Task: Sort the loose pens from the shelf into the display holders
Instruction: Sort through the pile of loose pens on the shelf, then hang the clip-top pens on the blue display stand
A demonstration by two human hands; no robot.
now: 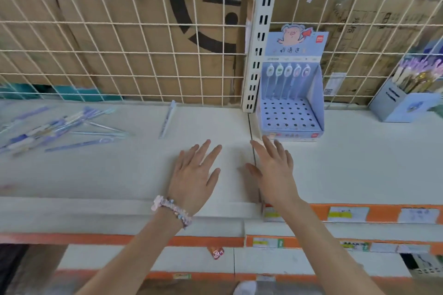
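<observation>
Two bare hands are stretched out over the white shelf (115, 175) in front of me, palms down, fingers straight and spread, neither one holding anything. I see the left hand (195, 175), with a beaded bracelet (171, 211) at its wrist, flat above the shelf near the seam between two shelf boards. I see the right hand (273, 170) just beside it, across that seam, its fingertips reaching close to the front edge of the blue display holder (291, 112); I cannot tell whether they touch it.

That holder stands upright against the white slotted post (260, 38), with a cartoon pig on its tall back card. Five pens (286, 79) stand in its rear row, while the other holes in its dotted base show bare.

Off to the far left lies the heap of loose pens (57, 127), blue, lilac and white, scattered flat and crossing one another, well apart from both hands. One single pen (167, 120) lies by itself between the heap and the holder, pointing toward the back of the shelf.

At the right edge a second holder (402, 108), a blue box, is crammed with lilac and gold pens. A wire grid (119, 50) backs the shelf, with cardboard boxes (134, 19) behind it, and orange price strips (378, 214) run along the shelf fronts below
</observation>
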